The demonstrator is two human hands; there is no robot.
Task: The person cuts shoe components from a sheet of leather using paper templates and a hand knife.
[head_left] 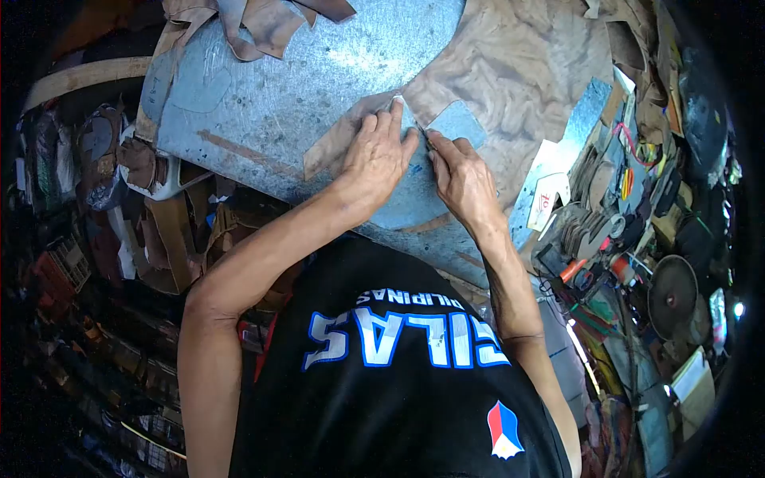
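Observation:
On a grey metal sheet (271,103) lies a large brown wrinkled leather piece (510,72). My left hand (378,155) presses down with its fingers stretched out, on a pale pattern piece at the leather's edge; its fingertips rest near the top of that piece. Close by on the right, my right hand (462,175) has its fingers curled and pinched around a small thin tool, whose tip is hard to make out. A narrower strip of brown leather (331,143) extends to the left from under my left hand. The metal shows through a cut-out (458,123) in the leather.
Leather scraps (267,28) lie at the top of the sheet. On the right are a white card pattern (548,187), stacked brown patterns (582,231) and a round dark disc (672,299). An open cardboard box (167,239) stands below the sheet on the left.

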